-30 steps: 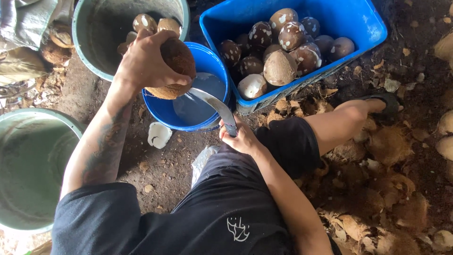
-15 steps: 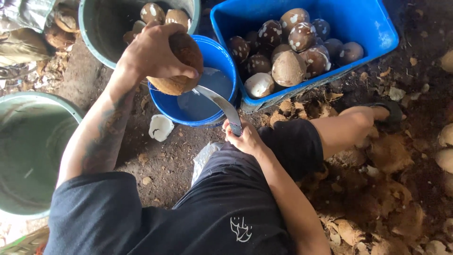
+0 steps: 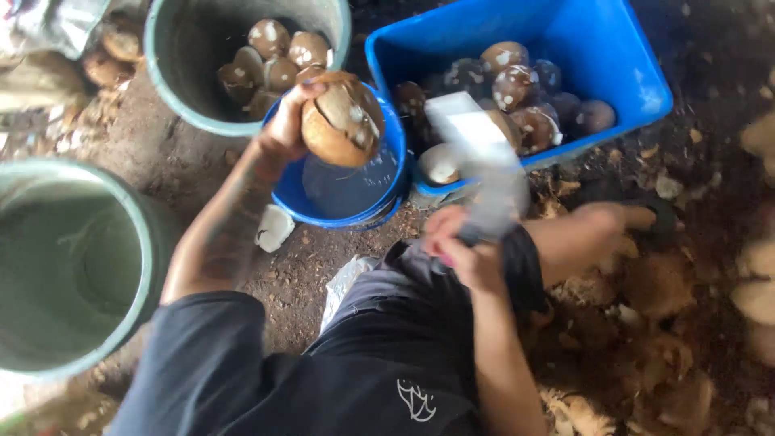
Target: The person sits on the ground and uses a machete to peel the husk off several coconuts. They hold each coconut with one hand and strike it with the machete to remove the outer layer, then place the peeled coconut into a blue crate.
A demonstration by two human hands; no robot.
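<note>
One coconut, one blade, three buckets.

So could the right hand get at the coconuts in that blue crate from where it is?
Probably yes. The right hand sits just below the blue crate, whose open top leaves the coconuts uncovered, but it already grips a blurred blade, so it isn't free to grab one.

Bare, dark earth floor lies underfoot, littered with what look like fibrous husk scraps from three to five o'clock. Light is dim and even, the scraps blurred toward the edge.
</note>
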